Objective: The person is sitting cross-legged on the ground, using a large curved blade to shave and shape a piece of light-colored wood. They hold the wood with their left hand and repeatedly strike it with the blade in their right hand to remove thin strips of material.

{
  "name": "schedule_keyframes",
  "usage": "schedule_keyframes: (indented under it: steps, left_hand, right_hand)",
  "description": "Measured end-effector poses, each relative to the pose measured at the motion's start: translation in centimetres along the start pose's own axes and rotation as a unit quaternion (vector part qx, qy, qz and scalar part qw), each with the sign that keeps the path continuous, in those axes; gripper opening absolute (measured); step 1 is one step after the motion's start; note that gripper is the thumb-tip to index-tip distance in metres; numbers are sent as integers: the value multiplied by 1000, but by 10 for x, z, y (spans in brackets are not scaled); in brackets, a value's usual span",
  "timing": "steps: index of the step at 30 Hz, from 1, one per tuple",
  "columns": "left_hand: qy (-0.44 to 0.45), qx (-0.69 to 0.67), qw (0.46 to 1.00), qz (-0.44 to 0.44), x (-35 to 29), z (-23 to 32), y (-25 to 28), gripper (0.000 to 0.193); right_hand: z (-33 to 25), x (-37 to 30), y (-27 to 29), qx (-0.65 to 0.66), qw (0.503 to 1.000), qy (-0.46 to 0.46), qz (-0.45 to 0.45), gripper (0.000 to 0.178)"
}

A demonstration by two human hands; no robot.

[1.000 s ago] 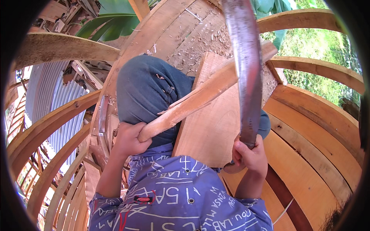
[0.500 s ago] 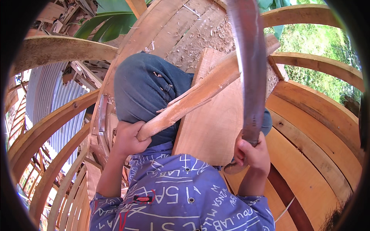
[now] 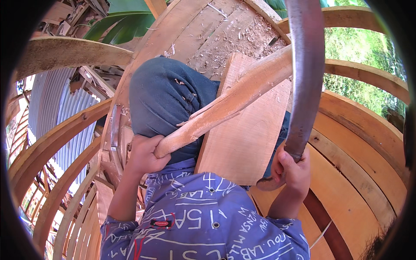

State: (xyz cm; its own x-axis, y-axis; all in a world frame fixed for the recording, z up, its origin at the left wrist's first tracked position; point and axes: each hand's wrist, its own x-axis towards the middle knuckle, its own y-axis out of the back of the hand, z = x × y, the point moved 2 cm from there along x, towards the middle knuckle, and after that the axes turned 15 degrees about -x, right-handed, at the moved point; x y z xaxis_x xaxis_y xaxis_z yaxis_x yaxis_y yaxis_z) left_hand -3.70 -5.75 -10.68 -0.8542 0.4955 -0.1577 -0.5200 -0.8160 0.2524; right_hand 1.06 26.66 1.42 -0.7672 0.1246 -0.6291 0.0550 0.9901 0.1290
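My left hand (image 3: pixel 151 154) is closed around the near end of a long, rough-hewn wooden stick (image 3: pixel 225 104). The stick slants up to the right over my knee and over a flat wooden board (image 3: pixel 242 138), with split slivers lifting along its sides. My right hand (image 3: pixel 292 169) grips a machete (image 3: pixel 307 78) by its handle, the broad dark blade pointing up and away from me. The blade stands to the right of the stick and crosses in front of its far end in this view; whether they touch I cannot tell. The board lies tilted against my lap.
Curved wooden ribs (image 3: pixel 73 51) rise on both sides, with planks (image 3: pixel 359 138) along the right. Shavings (image 3: pixel 247 32) litter the planked floor ahead. A saw-like metal blade (image 3: pixel 115 125) lies left of my knee. Corrugated sheets (image 3: pixel 65 117) stand beyond the left ribs.
The machete has swung to the right, away from the middle of the stick, together with my right hand. My left hand and the stick have barely moved.
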Motion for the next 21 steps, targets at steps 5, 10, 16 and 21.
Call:
schedule_keyframes:
  steps: [5, 10, 16, 21]
  left_hand:
    - [-4, 10, 1000, -13, -1, -2, 3, 18]
    - [25, -10, 999, -26, -1, -4, 3, 17]
    - [-6, 4, 1000, -5, 1, 0, 0, 17]
    - [0, 18, 1000, -20, 2, 0, 3, 18]
  right_hand:
    - [17, -9, -6, -10, 997, -42, -60, 25]
    - [6, -6, -3, 14, 1000, 0, -2, 33]
    - [6, -4, -4, -8, 999, -25, -36, 28]
    - [21, -9, 1, -18, 998, -47, -48, 27]
